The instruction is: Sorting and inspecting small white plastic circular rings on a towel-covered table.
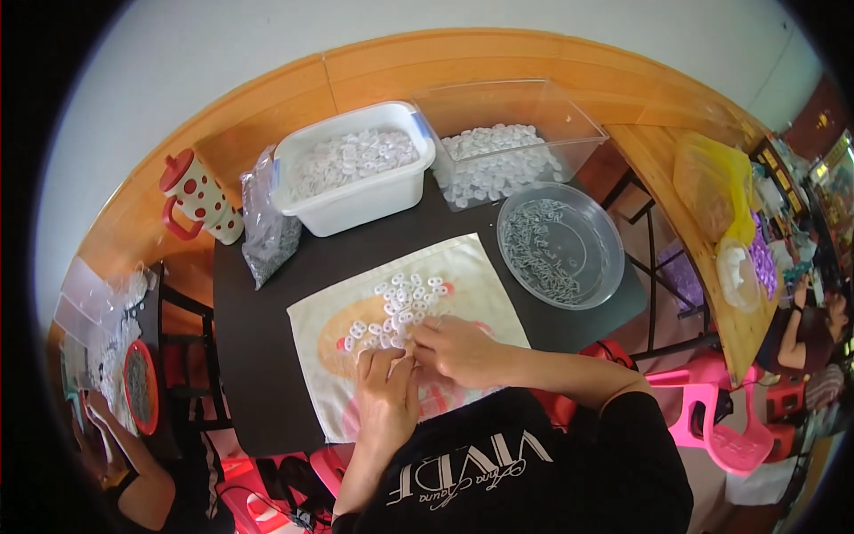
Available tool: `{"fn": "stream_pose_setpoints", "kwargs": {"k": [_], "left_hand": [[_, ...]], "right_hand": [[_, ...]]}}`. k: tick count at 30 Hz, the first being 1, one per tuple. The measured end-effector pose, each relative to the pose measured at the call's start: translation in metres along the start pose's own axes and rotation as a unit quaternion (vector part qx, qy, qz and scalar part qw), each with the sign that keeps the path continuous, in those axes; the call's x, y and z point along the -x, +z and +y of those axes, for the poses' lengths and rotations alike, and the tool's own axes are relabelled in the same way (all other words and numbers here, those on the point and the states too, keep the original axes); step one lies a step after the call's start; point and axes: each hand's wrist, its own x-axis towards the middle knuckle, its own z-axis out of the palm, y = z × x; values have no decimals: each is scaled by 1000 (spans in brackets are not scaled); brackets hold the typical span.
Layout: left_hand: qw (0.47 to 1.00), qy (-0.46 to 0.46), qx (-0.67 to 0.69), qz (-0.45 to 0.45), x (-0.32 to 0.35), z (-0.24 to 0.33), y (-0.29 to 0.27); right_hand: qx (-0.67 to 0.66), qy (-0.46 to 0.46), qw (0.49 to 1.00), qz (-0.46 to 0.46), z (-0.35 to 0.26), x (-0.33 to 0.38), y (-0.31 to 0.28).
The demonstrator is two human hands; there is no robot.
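head — left hand (387, 394) and right hand (460, 352) angle inward, each grip pinched — contents unclear.

Wide fisheye L head cam looks down fr. above, nr. hands (385, 405) & tabletop (253, 356).

Hands (385, 392) (460, 352) together — white pieces (406, 317) beside

Far left, I see a cream tumbler (194, 194) with red spots, then a white tub (365, 203). Dark table (253, 356); cream cloth (485, 283), orange and pink patterned, under white oval pieces (405, 303). Far right, yellow bag (734, 182); near right, pink stool (737, 452).
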Motion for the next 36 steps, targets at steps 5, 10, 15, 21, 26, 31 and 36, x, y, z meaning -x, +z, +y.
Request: {"fn": "stream_pose_setpoints", "kwargs": {"k": [5,10,15,21,26,31,36], "left_hand": [[999,24,-33,-3,-2,1,-1],[997,43,-71,-6,-11,-2,10],[999,-8,-37,-13,-12,-1,10],[999,-21,-49,-6,-12,-12,17],[997,-46,35,55,-10,-11,12],[957,-164,220,96,0,-9,12],[877,-247,407,59,0,-12,8]], "right_hand": [[-76,52,988,121,17,22,-50],[58,268,949,153,88,89,-119],[72,322,944,33,115,125,-131],[45,333,942,-12,127,125,-118],[51,320,946,0,116,116,-116],[4,344,939,21,112,107,-109],[33,315,949,-5,118,111,-103]]}}
